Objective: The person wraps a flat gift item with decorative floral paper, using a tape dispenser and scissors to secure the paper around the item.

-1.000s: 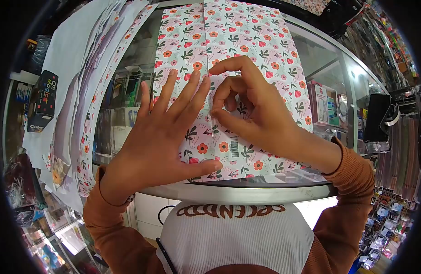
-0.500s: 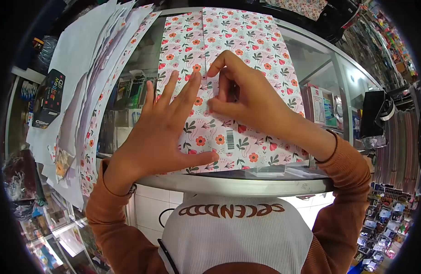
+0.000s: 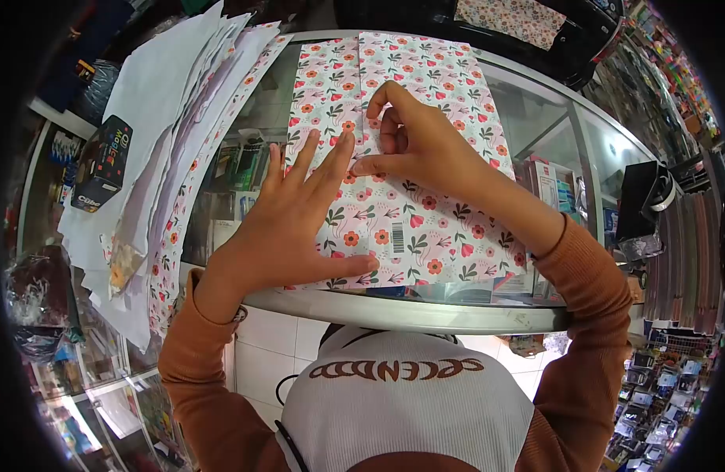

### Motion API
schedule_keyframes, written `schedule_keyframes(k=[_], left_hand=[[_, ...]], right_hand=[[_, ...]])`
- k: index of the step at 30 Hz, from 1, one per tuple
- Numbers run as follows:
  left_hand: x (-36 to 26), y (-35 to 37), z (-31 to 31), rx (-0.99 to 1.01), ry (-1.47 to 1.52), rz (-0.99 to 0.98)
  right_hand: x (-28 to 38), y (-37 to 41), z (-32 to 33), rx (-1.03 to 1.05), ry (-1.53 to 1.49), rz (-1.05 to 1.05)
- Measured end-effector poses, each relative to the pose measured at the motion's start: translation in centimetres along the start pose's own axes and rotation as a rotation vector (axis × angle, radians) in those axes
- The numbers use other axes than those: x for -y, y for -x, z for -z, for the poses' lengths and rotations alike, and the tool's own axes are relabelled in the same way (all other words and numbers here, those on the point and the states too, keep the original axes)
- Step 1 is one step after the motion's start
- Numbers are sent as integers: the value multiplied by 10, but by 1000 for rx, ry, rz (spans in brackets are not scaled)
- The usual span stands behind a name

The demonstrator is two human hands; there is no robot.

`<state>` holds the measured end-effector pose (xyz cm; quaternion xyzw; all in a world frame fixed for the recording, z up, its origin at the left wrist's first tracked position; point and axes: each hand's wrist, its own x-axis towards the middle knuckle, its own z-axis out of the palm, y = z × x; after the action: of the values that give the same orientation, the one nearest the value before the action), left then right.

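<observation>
White wrapping paper (image 3: 429, 86) with a floral print lies folded flat on the glass counter, a vertical overlapping edge running down its upper half. My left hand (image 3: 288, 216) rests spread over the paper's left side, fingers pointing away from me and thumb out to the right. Beside it, my right hand (image 3: 425, 141) touches the paper near the overlapping edge. Its index finger is arched and its thumb stretched out, the two tips apart, with the other fingers curled. Nothing shows between them. A printed barcode (image 3: 397, 237) sits on the paper below my right hand.
A stack of large paper sheets (image 3: 162, 94) lies on the left, with a black Magic Cube box (image 3: 103, 164) on top. Boxed goods show under the glass counter (image 3: 535, 118). A black object (image 3: 642, 197) stands at the right; the metal counter edge (image 3: 410, 313) runs in front of me.
The view has shifted slightly, so the counter sits a little differently in the picture. My right thumb has moved slightly toward the left fingers; my left hand stays spread on the paper.
</observation>
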<state>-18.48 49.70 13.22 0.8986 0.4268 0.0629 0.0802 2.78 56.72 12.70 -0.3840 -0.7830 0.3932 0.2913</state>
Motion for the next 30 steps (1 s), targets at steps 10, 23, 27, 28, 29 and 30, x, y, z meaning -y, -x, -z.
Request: schedule_keyframes(k=[10, 23, 27, 28, 29, 30], left_hand=[[2, 0, -5, -92, 2, -48], [-4, -1, 2, -26, -37, -42], [-4, -1, 2, -35, -41, -48], [-3, -1, 1, -36, -36, -47], [-3, -1, 1, -36, -30, -47], [-4, 0, 1, -29, -23, -42]], right_hand=[[17, 17, 5, 146, 142, 55], [24, 16, 2, 160, 91, -28], [11, 11, -3, 47, 156, 102], [9, 7, -1, 62, 152, 87], [6, 3, 0, 76, 147, 69], [4, -1, 1, 90, 141, 49]])
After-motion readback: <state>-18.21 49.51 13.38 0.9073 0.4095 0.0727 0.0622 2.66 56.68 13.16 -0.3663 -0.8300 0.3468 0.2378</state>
